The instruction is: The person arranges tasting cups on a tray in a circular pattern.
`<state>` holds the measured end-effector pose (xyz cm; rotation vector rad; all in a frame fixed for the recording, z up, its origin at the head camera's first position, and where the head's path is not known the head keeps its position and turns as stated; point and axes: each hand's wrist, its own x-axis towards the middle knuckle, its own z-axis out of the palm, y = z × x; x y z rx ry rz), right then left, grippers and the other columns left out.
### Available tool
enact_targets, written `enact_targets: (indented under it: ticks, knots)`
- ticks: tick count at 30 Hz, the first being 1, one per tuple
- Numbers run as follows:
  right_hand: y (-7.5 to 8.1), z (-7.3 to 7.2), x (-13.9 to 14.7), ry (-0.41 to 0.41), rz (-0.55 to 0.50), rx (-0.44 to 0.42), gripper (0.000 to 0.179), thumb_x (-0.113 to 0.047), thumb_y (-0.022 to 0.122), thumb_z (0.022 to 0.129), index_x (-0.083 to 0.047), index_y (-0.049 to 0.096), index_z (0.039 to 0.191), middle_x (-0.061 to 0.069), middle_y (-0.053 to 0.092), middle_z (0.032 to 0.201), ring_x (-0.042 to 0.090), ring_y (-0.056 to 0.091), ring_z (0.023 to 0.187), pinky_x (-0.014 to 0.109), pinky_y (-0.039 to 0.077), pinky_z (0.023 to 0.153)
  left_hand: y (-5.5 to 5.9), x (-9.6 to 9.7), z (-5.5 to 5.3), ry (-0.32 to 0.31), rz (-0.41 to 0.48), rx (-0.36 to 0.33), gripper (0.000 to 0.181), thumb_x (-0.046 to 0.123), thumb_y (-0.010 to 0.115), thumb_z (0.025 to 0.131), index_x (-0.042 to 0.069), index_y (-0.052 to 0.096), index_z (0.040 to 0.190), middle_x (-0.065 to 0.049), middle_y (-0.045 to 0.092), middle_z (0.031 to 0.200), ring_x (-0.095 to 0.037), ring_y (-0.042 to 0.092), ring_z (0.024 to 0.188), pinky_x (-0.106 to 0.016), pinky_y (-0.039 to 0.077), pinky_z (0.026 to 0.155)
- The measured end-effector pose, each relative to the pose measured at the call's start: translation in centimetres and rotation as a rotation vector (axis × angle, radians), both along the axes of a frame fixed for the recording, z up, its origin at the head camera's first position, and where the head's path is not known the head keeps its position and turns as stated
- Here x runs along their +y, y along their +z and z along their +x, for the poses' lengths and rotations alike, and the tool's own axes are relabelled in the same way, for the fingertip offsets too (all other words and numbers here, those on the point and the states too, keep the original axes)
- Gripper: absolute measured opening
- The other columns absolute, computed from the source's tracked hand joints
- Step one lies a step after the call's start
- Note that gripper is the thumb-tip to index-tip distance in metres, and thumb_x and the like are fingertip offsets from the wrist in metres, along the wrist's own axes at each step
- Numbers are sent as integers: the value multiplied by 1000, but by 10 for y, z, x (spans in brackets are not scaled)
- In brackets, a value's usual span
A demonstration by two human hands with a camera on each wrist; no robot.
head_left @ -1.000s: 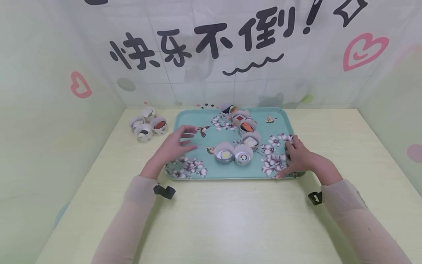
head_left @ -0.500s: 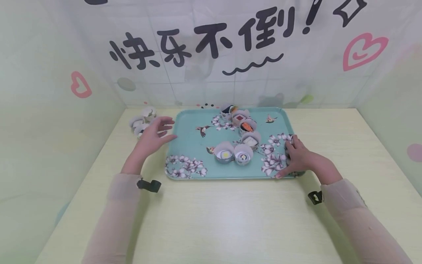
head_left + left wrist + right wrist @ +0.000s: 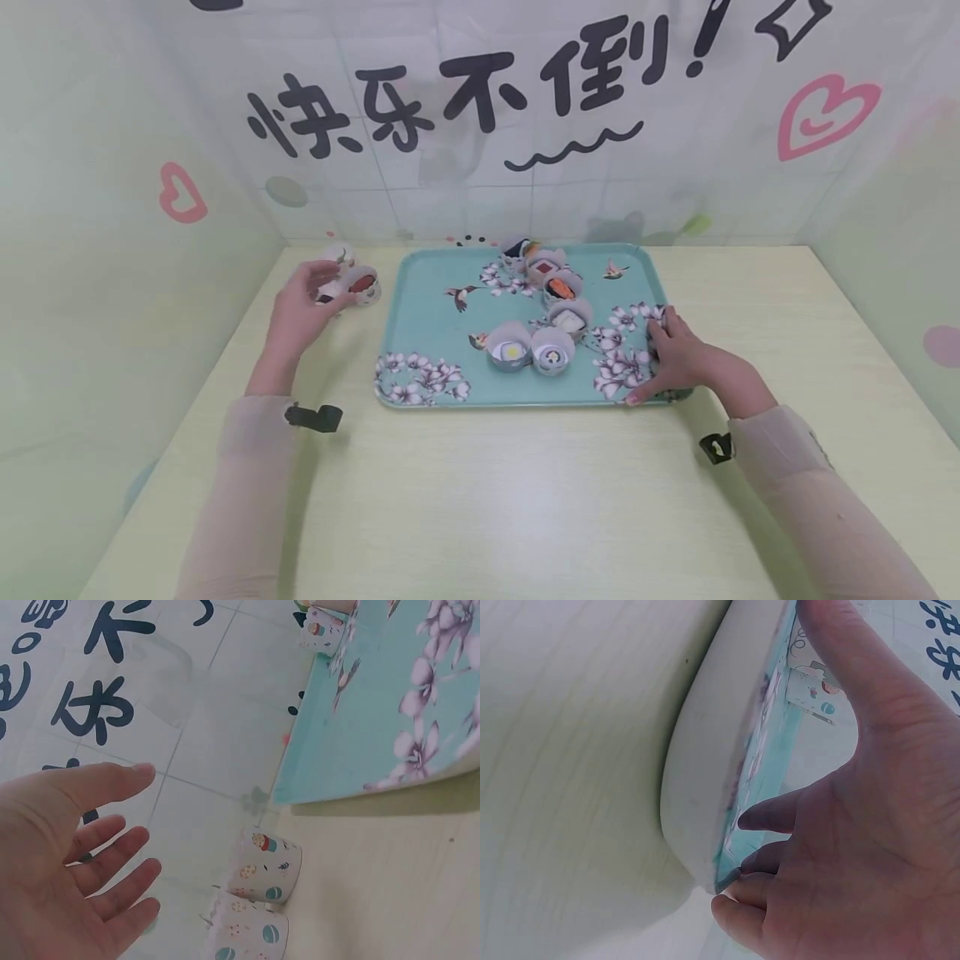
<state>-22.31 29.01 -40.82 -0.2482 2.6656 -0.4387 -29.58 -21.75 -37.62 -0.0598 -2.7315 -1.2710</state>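
My left hand [image 3: 296, 308] hovers at a cluster of small patterned paper cups on the left of the table, fingers loosely bent. In the left wrist view, two of these cups [image 3: 266, 866] stand apart from the hand. One cup [image 3: 364, 287] shows a red piece inside; others are partly hidden behind the hand. On the turquoise floral tray [image 3: 427, 321], several similar cups form a curved row, including one with an orange-topped sushi-like piece [image 3: 559, 288]. My right hand [image 3: 686, 362] rests on the tray's front right corner, thumb and fingers spread along its rim.
The pale wooden table [image 3: 480, 500] reaches the back wall [image 3: 465, 212], which carries large dark lettering. Side walls with pink hearts bound the left and right. Black straps circle both wrists. The tray's rim stands slightly above the tabletop.
My left hand has moved left from over the tray's left side to the cups beside it. The right hand, the tray and its cups have stayed put.
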Motion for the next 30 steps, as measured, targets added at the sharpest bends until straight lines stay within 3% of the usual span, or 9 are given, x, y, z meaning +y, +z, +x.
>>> enact_targets:
  ticks: [5,9,22,30]
  knots:
    - [1,0,0,-3,0,-1,141,-66,78,56,15,3,143,40,-18,145,54,-7,135,63,14,109,-3,-13,0,174,18,5,66,28,67,87,9,35,141,-12,41,145,-29,37,134,-47,32,109]
    - [0,0,0,-5,-2,-3,141,-66,78,55,16,3,143,40,-18,145,55,-7,135,64,14,108,-8,-22,-3,242,32,-18,71,33,67,87,7,32,143,-12,36,147,-30,34,136,-45,33,109]
    - [0,0,0,-4,11,-3,141,-66,78,55,16,4,143,40,-17,145,54,-7,136,63,13,109,-31,-31,-16,291,68,-202,82,32,71,83,-1,24,142,-20,32,145,-35,37,131,-43,40,103]
    - [3,1,-1,-1,14,-10,140,-65,78,56,16,3,143,40,-17,145,54,-9,136,62,12,109,-41,-29,-22,311,99,-253,80,28,72,82,0,25,140,-18,39,137,-29,43,119,-35,41,98]
